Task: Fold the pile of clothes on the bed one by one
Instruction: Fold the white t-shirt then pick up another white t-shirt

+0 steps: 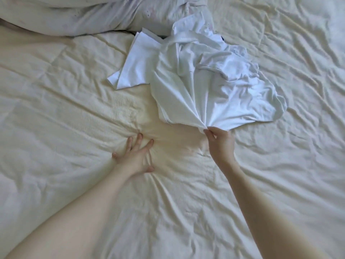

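A crumpled white garment (211, 86) lies in the middle of the bed, its near edge drawn to a point. My right hand (220, 141) pinches that near edge between thumb and fingers. Under it, to the left, a flatter white piece of clothing (132, 70) sticks out. A bit of dark fabric (222, 38) shows behind the pile. My left hand (136, 156) presses flat on the cream sheet (74, 118) with its fingers spread, left of the garment and apart from it.
A pale pillow or duvet (74, 15) lies across the top left. The cream sheet is wrinkled all over and spreads to every side of the pile.
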`<act>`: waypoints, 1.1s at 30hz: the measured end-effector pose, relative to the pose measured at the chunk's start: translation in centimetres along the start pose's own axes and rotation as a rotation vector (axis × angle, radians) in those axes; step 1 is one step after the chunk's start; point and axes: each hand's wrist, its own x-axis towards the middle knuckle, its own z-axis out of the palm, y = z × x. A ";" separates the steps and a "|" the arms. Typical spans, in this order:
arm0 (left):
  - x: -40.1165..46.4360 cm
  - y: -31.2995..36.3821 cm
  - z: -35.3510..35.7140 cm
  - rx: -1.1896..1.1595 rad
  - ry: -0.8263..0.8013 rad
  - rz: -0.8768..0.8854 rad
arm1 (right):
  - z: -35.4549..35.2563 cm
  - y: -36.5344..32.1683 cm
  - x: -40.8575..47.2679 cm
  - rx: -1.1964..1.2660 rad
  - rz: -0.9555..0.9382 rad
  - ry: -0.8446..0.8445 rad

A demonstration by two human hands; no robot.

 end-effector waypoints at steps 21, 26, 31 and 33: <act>-26.2 9.4 2.4 -0.403 0.315 0.475 | -14.4 -1.4 -23.8 0.500 0.270 -0.405; -33.2 11.8 -3.5 -0.439 0.468 0.631 | -21.1 -6.4 -24.5 0.354 -0.015 -0.235; -41.5 15.4 -11.2 -0.400 0.666 0.792 | -29.7 -12.3 -25.7 0.357 -0.244 -0.083; -44.8 16.6 -13.7 -0.355 0.749 0.842 | -32.3 -13.7 -26.6 0.281 -0.351 0.000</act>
